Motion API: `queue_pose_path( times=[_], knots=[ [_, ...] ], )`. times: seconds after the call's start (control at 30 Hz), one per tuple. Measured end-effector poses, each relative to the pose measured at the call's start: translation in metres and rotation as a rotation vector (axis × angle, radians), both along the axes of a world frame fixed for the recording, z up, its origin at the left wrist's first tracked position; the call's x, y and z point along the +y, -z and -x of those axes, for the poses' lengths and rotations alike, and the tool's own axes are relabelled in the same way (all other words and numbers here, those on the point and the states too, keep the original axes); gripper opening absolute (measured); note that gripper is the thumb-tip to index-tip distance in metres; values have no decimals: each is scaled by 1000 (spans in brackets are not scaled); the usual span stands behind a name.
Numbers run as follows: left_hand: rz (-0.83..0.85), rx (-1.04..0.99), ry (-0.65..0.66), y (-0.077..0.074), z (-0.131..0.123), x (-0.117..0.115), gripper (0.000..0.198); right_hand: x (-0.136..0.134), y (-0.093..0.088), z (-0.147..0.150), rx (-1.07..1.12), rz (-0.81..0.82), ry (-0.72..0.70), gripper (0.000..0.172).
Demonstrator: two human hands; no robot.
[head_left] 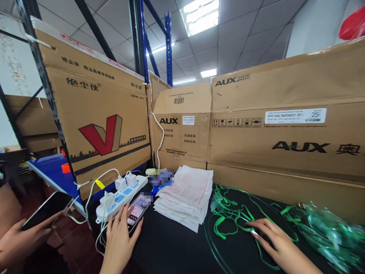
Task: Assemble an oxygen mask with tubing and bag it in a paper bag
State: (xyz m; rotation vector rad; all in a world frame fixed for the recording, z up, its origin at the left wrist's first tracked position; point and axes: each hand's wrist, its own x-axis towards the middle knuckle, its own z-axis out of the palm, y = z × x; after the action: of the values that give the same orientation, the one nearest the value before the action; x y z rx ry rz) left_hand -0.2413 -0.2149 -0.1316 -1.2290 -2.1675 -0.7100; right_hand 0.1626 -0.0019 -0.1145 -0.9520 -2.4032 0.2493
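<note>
My left hand [122, 234] grips a smartphone [139, 209] lying on the black tabletop. Its thumb is at the phone's right edge and its fingers reach over the left side. The lit screen displays a clock. On the right, my right hand [272, 239] pinches part of a tangle of green cords [235, 222] between thumb and fingertips. Beside it lies a heap of green straps in clear plastic [330, 232]. A stack of white, wrinkled sheets or bags [186, 196] sits between my hands.
A white power strip [122, 198] with plugs and cables runs along the left edge. Cardboard panels [179, 140] wall in the back and sides. At far left, another person's hand [17, 239] holds a dark-screened phone [47, 209] with a cable. A blurred item [162, 177] lies behind the sheets.
</note>
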Motion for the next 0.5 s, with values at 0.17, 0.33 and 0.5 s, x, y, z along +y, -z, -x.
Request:
queue_pose_path(
  times=[0.17, 0.33, 0.5],
  knots=[
    [-3, -17, 5, -1, -1, -2, 56, 0, 1, -2, -4, 12, -8, 30],
    [19, -63, 15, 1, 0, -3, 48, 2, 3, -2, -13, 4, -7, 29],
    [-25, -85, 17, -1, -1, -2, 49, 3, 4, -3, -13, -22, -3, 29]
  ],
)
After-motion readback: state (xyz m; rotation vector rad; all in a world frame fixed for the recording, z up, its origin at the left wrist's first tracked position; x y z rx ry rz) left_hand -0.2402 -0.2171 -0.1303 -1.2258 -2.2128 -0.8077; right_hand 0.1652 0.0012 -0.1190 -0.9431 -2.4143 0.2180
